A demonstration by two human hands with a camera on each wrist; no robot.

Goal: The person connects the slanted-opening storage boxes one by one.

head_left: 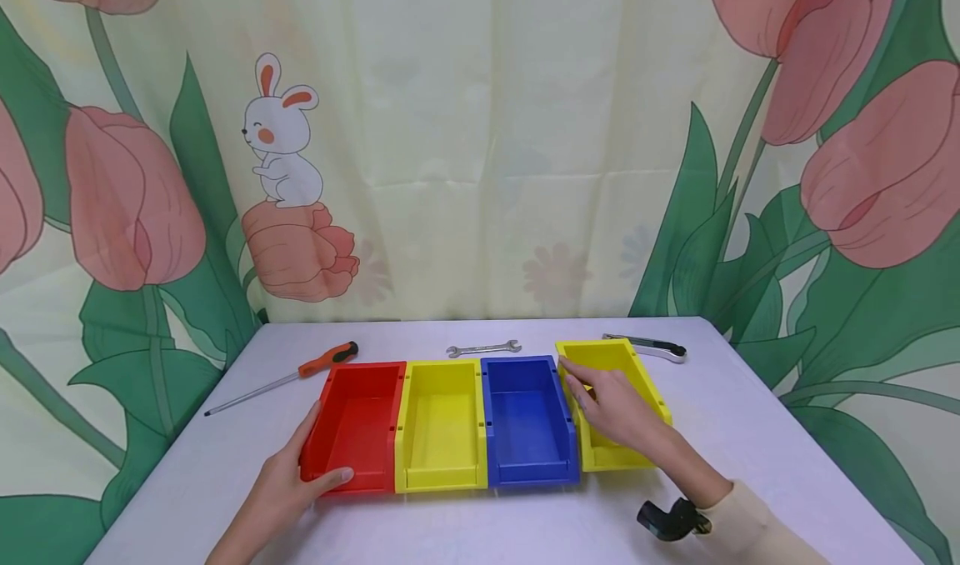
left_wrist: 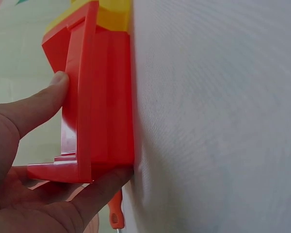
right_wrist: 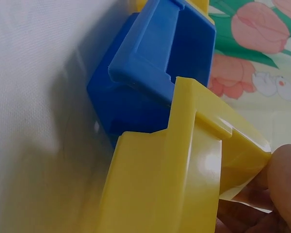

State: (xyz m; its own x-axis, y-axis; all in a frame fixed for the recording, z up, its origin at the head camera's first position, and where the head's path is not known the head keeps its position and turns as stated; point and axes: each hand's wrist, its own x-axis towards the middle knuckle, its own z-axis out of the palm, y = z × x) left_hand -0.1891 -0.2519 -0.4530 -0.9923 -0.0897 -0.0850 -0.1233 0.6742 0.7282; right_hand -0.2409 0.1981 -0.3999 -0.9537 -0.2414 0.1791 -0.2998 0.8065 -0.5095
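Note:
Three open-topped bins stand side by side in the head view: a red bin [head_left: 363, 423], a yellow bin [head_left: 441, 419] and a blue bin [head_left: 531, 419]. My left hand [head_left: 277, 486] grips the red bin's near left corner, thumb [left_wrist: 58, 85] over the front edge and fingers against the outer side. At the right end, a second yellow bin [head_left: 600, 457] sits askew against the blue one. My right hand [head_left: 618, 407] pinches its left rim from above. In the right wrist view this bin's front [right_wrist: 194, 160] overlaps the blue bin, and part of the hand is cut off.
A screwdriver [head_left: 315, 363] with an orange and black handle lies at the back left. Behind the bins are a metal wrench [head_left: 483, 349] and, at the right, a dark-handled metal tool [head_left: 656, 347]. A printed curtain [head_left: 487, 173] hangs along the table's far edge.

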